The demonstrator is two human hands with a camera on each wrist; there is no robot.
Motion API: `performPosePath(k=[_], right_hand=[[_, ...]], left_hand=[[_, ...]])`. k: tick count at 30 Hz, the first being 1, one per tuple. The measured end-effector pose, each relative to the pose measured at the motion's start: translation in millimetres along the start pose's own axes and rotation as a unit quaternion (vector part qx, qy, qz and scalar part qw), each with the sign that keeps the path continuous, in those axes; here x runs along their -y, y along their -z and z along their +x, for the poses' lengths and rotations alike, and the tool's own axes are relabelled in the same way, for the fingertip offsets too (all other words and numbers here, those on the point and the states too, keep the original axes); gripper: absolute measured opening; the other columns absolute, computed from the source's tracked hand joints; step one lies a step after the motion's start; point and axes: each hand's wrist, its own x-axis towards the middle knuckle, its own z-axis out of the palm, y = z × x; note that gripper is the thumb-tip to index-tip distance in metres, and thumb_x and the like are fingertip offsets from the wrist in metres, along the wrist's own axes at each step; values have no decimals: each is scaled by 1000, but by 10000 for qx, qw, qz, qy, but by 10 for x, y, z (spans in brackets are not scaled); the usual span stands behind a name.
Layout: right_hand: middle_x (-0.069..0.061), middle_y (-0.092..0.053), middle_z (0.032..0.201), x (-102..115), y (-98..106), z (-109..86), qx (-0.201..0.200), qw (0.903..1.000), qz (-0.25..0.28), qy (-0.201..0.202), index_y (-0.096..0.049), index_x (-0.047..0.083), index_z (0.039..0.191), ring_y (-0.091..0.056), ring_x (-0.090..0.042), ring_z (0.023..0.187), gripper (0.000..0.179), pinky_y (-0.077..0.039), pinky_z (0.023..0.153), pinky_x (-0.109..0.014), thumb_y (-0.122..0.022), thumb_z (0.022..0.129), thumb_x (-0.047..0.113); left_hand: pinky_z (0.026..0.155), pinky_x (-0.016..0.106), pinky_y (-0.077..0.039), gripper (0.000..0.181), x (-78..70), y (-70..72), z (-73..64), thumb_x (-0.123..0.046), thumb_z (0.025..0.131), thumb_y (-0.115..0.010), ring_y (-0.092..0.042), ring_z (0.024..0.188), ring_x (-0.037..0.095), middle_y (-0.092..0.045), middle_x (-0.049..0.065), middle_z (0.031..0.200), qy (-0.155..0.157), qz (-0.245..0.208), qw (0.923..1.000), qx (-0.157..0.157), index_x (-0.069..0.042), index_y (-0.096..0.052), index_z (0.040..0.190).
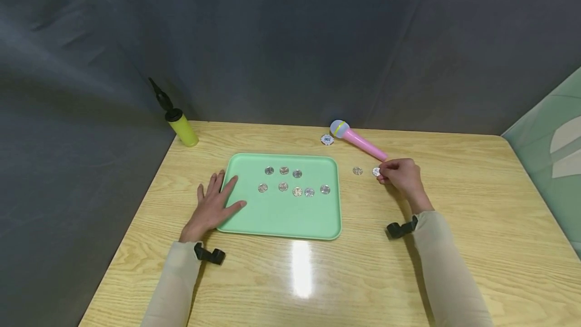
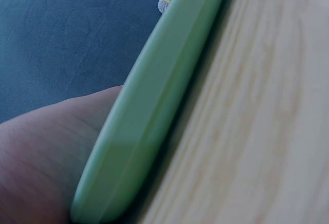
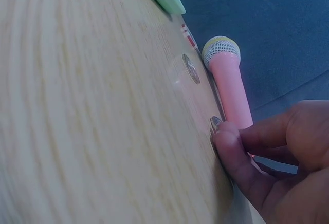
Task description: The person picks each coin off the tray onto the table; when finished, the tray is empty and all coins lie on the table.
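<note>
My right hand (image 1: 401, 175) pinches a shiny silver coin (image 3: 215, 123) between thumb and fingertips, low over the wooden table on the right. A second coin (image 1: 357, 170) lies flat on the wood just left of it. With fingers spread, my left hand (image 1: 211, 209) rests on the left rim of a mint-green tray (image 1: 281, 221). Several silver coins (image 1: 283, 186) lie in the tray in two loose rows. In the left wrist view, the tray's side wall (image 2: 149, 100) hides most of that hand.
A pink toy microphone (image 1: 363, 144) lies behind the right hand, its head beside a white poker chip (image 1: 327, 140). At the back left corner stands a yellow-green hand pump (image 1: 183, 129) with a black top. A dark curtain (image 1: 281, 44) hangs behind the table.
</note>
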Motion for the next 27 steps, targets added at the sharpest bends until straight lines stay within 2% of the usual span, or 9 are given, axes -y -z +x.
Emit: performPosePath(k=[4, 18, 24, 27], right_hand=[[-9, -75, 81, 7, 7, -1, -15, 10000, -14, 22, -65, -20, 111, -68, 3, 61, 25, -60, 64, -20, -58, 96, 0], [-24, -75, 93, 42, 11, -27, -28, 10000, 67, 37, -65, -19, 111, -68, 2, 64, 25, -61, 65, -22, -58, 97, 1], [-26, -74, 93, 134, 49, -47, 15, 9996, 271, 22, -63, -20, 113, -70, -4, 63, 27, -63, 68, -29, -59, 97, 1], [-25, -74, 94, 190, 57, -46, -16, 9998, 193, 78, -63, -19, 114, -71, -5, 63, 27, -63, 68, -29, -59, 97, 2]], left_hand=[[117, 73, 8, 82, 1, 2, 0, -54, 95, -58, 5, 158, 42, 0, 20, 170, 5, 9, 10000, 10, -18, -25, 161], [117, 73, 9, 83, 10, -9, 16, -54, 95, -58, 6, 157, 42, 0, 20, 170, 23, 43, 10000, 0, -17, -25, 161], [117, 73, 9, 83, 4, -4, 8, -54, 95, -58, 6, 157, 42, 0, 20, 170, 17, 36, 10000, 9, -16, -25, 161], [117, 73, 9, 82, 3, -3, 6, -54, 95, -59, 6, 157, 42, 0, 20, 170, 12, 37, 10000, 8, -17, -25, 160]])
